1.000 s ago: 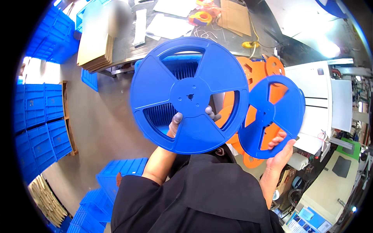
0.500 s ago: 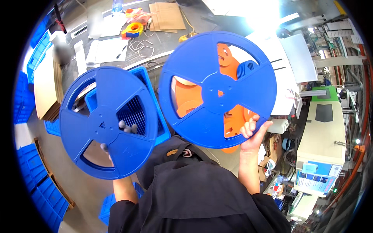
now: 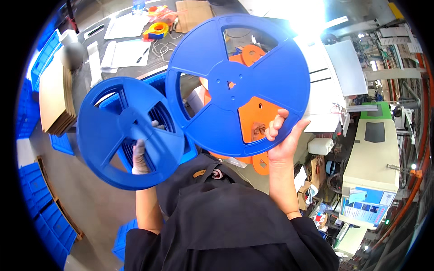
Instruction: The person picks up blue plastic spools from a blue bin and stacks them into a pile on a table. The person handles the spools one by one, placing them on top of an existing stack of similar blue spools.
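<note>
My left hand point(image 3: 140, 161), with grey coverings on its fingers, grips a blue plastic reel point(image 3: 100, 133) through its cut-outs. The reel is tilted, and its rim looks like more than one layer. My right hand point(image 3: 284, 139) is bare and holds a larger-looking blue reel disc point(image 3: 210, 128) by its lower right rim, fingertips curled through one opening. The two rims meet or overlap in view; I cannot tell whether they touch. Orange slotted parts point(image 3: 261, 163) show behind and below the right disc. A blue bin point(image 3: 191, 154) lies partly hidden behind the left reel.
On the grey workbench are papers point(image 3: 126, 55), a yellow tape roll point(image 3: 157, 30), a white cord and brown cardboard point(image 3: 193, 14). Stacked cardboard point(image 3: 54, 104) stands at the left, above blue crates point(image 3: 56, 232). A beige machine point(image 3: 376, 158) stands at the right.
The right disc has moved up and left. The left reel has tilted and shifted slightly right and up, with its rim edge and more of my left hand showing now.
</note>
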### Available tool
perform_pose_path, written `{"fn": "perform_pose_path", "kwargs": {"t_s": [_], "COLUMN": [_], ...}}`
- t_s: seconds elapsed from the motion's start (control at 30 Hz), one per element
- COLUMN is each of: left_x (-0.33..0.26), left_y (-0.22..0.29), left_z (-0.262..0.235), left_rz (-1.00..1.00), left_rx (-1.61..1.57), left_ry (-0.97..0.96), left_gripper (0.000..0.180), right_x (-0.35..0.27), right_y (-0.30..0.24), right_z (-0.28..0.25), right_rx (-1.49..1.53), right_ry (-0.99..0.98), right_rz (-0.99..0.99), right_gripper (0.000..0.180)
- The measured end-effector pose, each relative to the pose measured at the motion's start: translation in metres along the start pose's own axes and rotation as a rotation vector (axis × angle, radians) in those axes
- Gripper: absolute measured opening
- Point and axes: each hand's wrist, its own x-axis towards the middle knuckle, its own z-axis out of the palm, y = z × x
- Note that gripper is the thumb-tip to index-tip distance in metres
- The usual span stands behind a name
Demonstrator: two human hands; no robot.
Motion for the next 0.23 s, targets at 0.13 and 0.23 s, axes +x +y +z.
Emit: {"fn": "perform_pose_path", "kwargs": {"t_s": [0.13,0.23], "left_x": [0.021,0.038], "left_y": [-0.015,-0.029], "left_z": [-0.018,-0.01], "left_rz": [-0.006,0.063], "left_rx": [0.326,0.286], "left_ry": [-0.063,-0.124], "left_gripper": [0.061,0.067], "right_x": [-0.005,-0.026], "right_y": [0.012,0.042], "right_z": [0.043,0.105], "right_rx": [-0.218,-0.853], "right_ry": [-0.287,-0.581], "right_rz": [-0.058,-0.078], "right_gripper": [0.072,0.061]}}
